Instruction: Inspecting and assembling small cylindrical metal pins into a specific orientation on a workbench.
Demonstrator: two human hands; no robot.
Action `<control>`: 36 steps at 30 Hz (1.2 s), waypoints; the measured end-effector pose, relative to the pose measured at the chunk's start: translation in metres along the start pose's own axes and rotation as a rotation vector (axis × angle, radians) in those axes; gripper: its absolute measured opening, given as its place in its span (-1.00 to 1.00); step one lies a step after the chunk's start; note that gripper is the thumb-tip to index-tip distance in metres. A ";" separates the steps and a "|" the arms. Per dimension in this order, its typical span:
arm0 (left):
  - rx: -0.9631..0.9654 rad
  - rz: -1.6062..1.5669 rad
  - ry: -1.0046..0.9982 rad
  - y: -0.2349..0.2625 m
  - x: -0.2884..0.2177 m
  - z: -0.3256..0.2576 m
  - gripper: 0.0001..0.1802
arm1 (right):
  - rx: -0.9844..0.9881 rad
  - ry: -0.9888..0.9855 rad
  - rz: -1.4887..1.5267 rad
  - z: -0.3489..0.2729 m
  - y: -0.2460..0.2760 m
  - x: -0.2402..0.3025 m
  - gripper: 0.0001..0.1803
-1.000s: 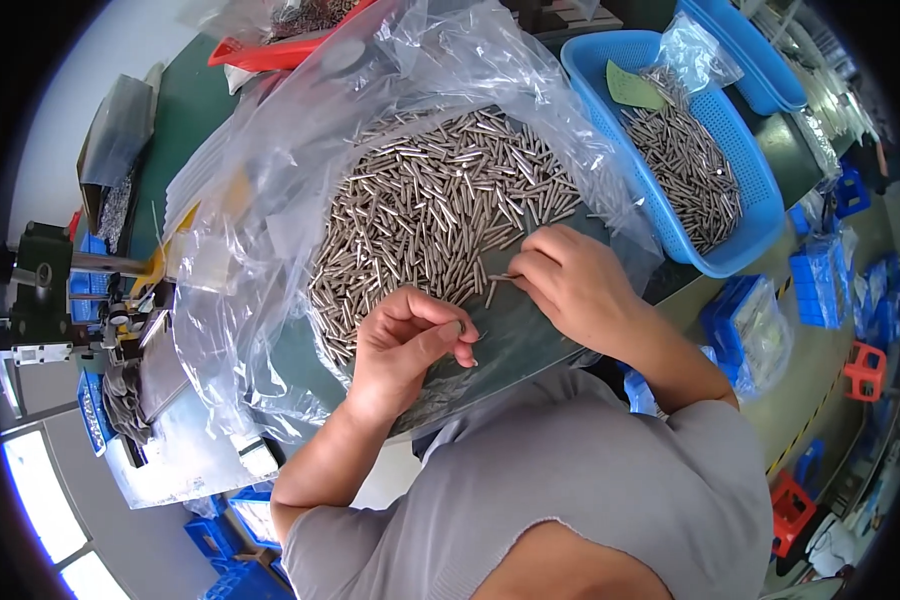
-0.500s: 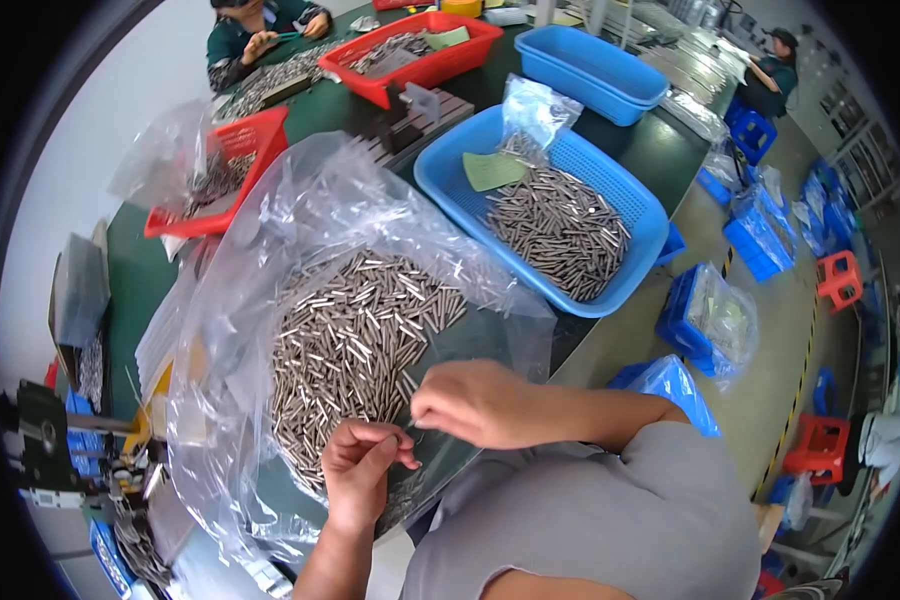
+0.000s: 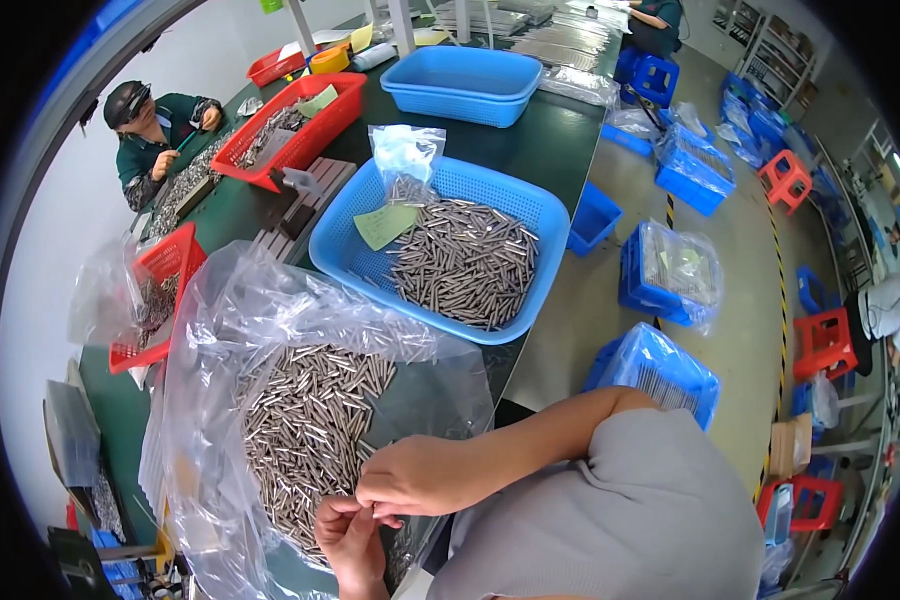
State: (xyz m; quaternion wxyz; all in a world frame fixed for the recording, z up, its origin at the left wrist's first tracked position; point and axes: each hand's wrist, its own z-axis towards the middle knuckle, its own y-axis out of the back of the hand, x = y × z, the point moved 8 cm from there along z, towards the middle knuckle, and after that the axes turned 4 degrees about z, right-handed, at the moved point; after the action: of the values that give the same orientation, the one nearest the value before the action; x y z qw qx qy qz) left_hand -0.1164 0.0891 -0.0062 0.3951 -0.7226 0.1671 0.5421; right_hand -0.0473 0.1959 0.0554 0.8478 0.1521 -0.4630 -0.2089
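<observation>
A heap of short silvery metal pins [image 3: 310, 430] lies on a clear plastic sheet [image 3: 205, 400] spread over the green table. At the heap's near right edge my hands meet, fingertips touching. My left hand [image 3: 350, 545] is pinched, palm turned up. Above it, my right hand [image 3: 420, 475] reaches in from the right with its fingers closed in a pinch. Whatever sits between the fingertips is too small and covered to make out. Just beyond the heap, a blue basket [image 3: 345, 235] holds more metal pins [image 3: 465, 260], a green paper slip [image 3: 385, 226] and a clear bag [image 3: 407, 158].
Red bins [image 3: 320, 125] with metal parts stand at the far left, near a person [image 3: 165, 140] in dark green. Stacked blue trays [image 3: 460, 85] sit at the back. On the floor to the right are blue crates [image 3: 660, 300] and red stools [image 3: 825, 340].
The view has swung, so the table things appear farther left and the near heap lower. My hands, slightly apart before, now touch at the fingertips.
</observation>
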 end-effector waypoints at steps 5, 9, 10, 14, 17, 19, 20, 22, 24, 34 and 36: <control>0.078 -0.062 0.011 -0.002 0.000 0.000 -0.88 | 0.039 -0.109 0.177 0.005 -0.006 -0.014 -0.70; 0.110 -0.057 0.072 -0.011 0.000 -0.001 -0.84 | 0.170 -0.316 0.271 0.002 -0.009 -0.023 -0.64; 0.109 -0.057 0.069 -0.010 0.000 -0.001 -0.84 | 0.132 -0.307 0.289 0.000 -0.009 -0.024 -0.62; 0.160 -0.056 0.084 -0.013 0.001 -0.002 -0.83 | 0.122 -0.321 0.281 -0.001 -0.008 -0.026 -0.60; 0.153 -0.074 0.080 -0.012 0.001 -0.001 -0.83 | 0.133 -0.365 0.312 0.002 -0.008 -0.026 -0.61; 0.157 -0.088 0.070 -0.013 -0.001 0.000 -0.83 | 0.127 -0.359 0.333 0.001 -0.009 -0.026 -0.64; 0.130 -0.102 0.066 -0.013 -0.002 0.001 -0.84 | 0.122 -0.353 0.352 0.001 -0.009 -0.026 -0.66; 0.098 -0.118 0.060 -0.011 -0.002 0.000 -0.84 | 0.057 -0.272 0.359 0.000 -0.008 -0.019 -0.71; 0.034 -0.065 0.024 -0.005 -0.004 -0.001 -0.85 | -0.004 -0.195 0.368 0.000 -0.005 -0.014 -0.75; 0.114 -0.095 -0.029 -0.013 -0.011 0.005 -0.94 | -0.261 -0.608 1.093 -0.021 0.032 -0.053 -0.88; 0.083 -0.087 0.010 -0.008 -0.012 0.004 -0.97 | -0.421 -0.555 1.344 -0.019 0.046 -0.066 -0.84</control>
State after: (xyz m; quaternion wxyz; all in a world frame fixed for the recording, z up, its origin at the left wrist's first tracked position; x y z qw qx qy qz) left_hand -0.1179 0.0945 0.0078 0.4471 -0.7147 0.1598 0.5136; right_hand -0.0538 0.2697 0.0183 0.6562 -0.3861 -0.6029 0.2384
